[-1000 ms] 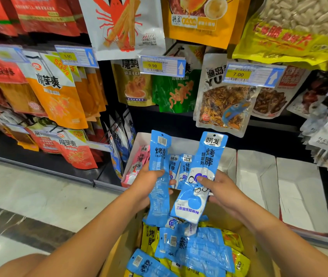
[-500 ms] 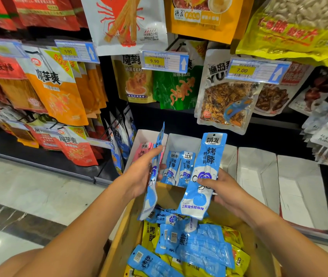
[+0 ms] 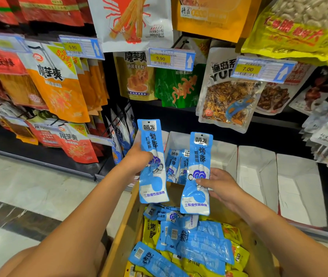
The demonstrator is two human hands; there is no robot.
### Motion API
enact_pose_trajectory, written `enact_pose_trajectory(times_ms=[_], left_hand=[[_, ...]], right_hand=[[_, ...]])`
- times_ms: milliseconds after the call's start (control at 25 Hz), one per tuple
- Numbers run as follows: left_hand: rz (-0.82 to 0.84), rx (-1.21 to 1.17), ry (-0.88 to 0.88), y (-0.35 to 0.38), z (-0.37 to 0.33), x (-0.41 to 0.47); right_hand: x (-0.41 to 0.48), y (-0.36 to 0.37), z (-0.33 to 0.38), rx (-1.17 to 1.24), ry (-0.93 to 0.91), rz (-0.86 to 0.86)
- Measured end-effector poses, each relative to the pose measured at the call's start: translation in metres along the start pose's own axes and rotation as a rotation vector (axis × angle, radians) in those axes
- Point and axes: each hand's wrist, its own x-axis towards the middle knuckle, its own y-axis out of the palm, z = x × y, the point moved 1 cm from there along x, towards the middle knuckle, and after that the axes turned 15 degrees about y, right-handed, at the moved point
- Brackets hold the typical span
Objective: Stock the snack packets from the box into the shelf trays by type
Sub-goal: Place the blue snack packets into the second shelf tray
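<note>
The left hand [image 3: 137, 159] grips one long blue packet [image 3: 152, 156] at its middle, fingers [image 3: 146, 156] curled over its left edge. The right hand [image 3: 221, 185] pinches a second blue packet [image 3: 198, 166] low on its printed face, thumb in front and the other fingers behind. Both packets stand upright, long axis vertical, label end above the fingers and the free tail hanging below them over the open cardboard box [image 3: 126, 228]. That box lies directly beneath both sets of fingers and holds more blue packets mixed with yellow packets [image 3: 151, 229]. What the coming move turns on is the white tray [image 3: 179, 136], which sits just beyond the fingers, in the gap between the two held packets. The same blue packets [image 3: 174, 163] already stand upright in it, so it looks like the right slot for this type. Each held packet overlaps one side of that tray in view, and neither hand seems clearly nearer, though depth is hard to judge. A short push forward, keeping the long axis upright, should seat either one. Farther out past the right fingers stand more white trays [image 3: 256, 176] with nothing visible in them.
</note>
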Motion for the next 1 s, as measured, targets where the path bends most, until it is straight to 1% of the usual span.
enact_pose_trajectory(times_ms=[80,240,440,600,720,800,880,920,1000], left_hand=[[0.013,0.051,0.033,-0.009,0.002,0.008],[0.023,0.101,0.055,-0.018,0.009,0.021],[0.009,0.106,0.066,-0.031,0.024,0.037],[0.005,0.097,0.063,-0.034,0.035,0.050],[0.009,0.118,0.054,-0.035,0.042,0.058],[0.013,0.118,0.034,-0.035,0.045,0.063],[0.021,0.122,0.028,-0.035,0.049,0.066],[0.021,0.129,0.034,-0.035,0.050,0.067],[0.010,0.149,0.031,-0.038,0.053,0.069]], right_hand=[[0.008,-0.004,0.001,-0.013,0.042,-0.042],[0.039,-0.005,0.022,-0.017,0.093,-0.074],[0.111,0.027,0.044,-0.123,0.147,-0.140],[0.174,0.051,0.031,-0.201,0.223,-0.200],[0.219,0.064,0.017,-0.262,0.266,-0.212],[0.247,0.070,0.006,-0.324,0.293,-0.190],[0.269,0.080,-0.003,-0.333,0.291,-0.196],[0.276,0.082,-0.007,-0.403,0.264,-0.220],[0.276,0.087,-0.011,-0.687,0.187,-0.249]])
